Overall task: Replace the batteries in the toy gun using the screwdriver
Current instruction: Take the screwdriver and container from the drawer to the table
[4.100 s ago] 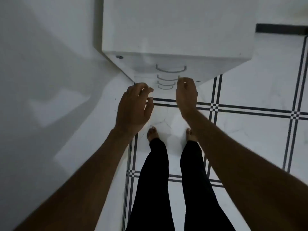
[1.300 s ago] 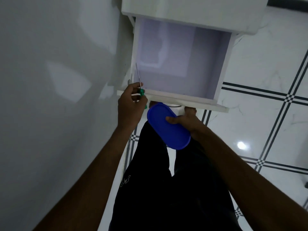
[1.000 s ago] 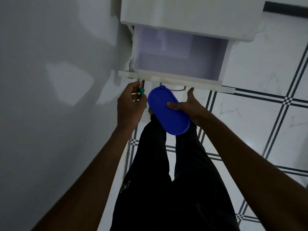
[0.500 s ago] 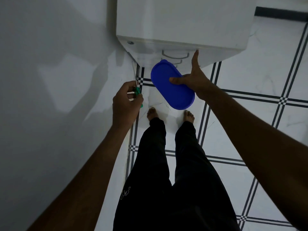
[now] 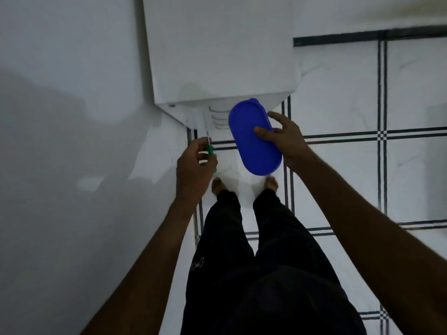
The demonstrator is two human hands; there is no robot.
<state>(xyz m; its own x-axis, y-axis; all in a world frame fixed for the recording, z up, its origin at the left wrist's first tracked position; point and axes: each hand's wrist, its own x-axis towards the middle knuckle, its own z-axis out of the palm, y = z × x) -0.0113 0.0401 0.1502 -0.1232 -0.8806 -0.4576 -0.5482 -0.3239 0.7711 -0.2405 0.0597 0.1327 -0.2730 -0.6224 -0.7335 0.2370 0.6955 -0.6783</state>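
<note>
My left hand [image 5: 193, 165] grips a screwdriver [image 5: 208, 141] with a green handle, its thin metal shaft pointing up toward the cabinet. My right hand [image 5: 283, 139] holds a blue oval lidded box [image 5: 251, 136], thumb on the lid and fingers round its right side. Both hands hover in front of a white drawer cabinet [image 5: 217, 56] whose drawers are closed. No toy gun or batteries are in view.
A white wall [image 5: 72, 117] runs along the left, close to my left arm. The floor [image 5: 350, 177] is white tile with dark grid lines. My legs in dark trousers [image 5: 254, 262] and bare feet stand just before the cabinet.
The top drawer, open a second ago, is now closed. My right hand has come off the drawer front with the blue box; the view has pulled back from the cabinet.
</note>
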